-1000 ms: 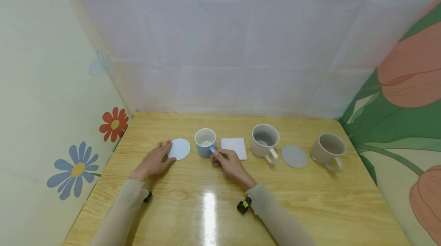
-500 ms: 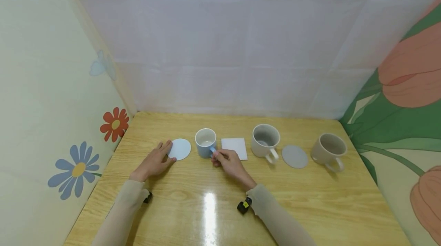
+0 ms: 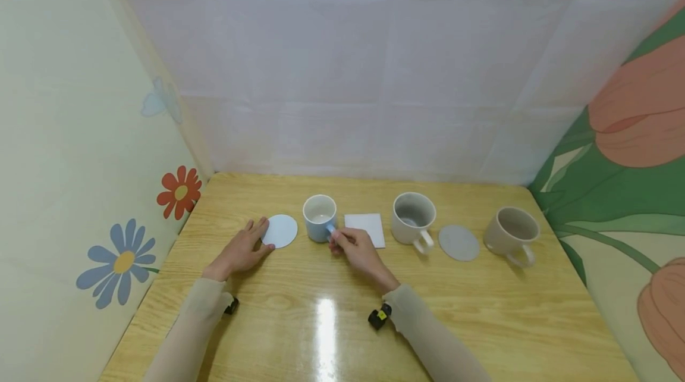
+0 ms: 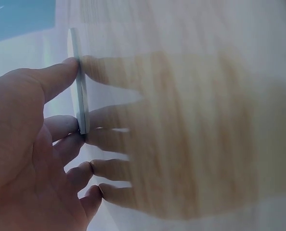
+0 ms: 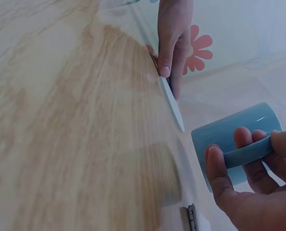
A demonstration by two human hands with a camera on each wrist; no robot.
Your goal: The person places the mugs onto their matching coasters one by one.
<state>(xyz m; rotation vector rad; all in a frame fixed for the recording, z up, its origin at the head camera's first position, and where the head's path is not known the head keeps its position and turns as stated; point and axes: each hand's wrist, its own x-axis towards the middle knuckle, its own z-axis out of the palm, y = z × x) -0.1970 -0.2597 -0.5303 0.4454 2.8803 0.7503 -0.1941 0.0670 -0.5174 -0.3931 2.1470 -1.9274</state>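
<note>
A light blue mug (image 3: 317, 231) with a white inside is pinched at its handle by my right hand (image 3: 361, 254). In the right wrist view the mug (image 5: 229, 132) hangs just above the table, the fingers and thumb of the right hand (image 5: 266, 204) around its handle. To its left, a pale blue round coaster (image 3: 282, 231) lies flat. The left hand (image 3: 241, 252) touches its left side with thumb and forefinger, fingers extended. Seen edge-on in the left wrist view, the coaster (image 4: 79, 98) meets the thumb and fingertips of the left hand (image 4: 25, 130).
Right of the blue mug lies a white square coaster (image 3: 370, 225), partly behind the right hand. Farther right stand a light grey mug (image 3: 405, 228), a grey round coaster (image 3: 459, 243) and a beige mug (image 3: 500, 238). A pale cloth (image 3: 353, 132) hangs behind the wooden table (image 3: 278, 322).
The blue mug has risen slightly in the right hand's grip; before, it stood lower, beside the coaster. The left hand stays at the round coaster.
</note>
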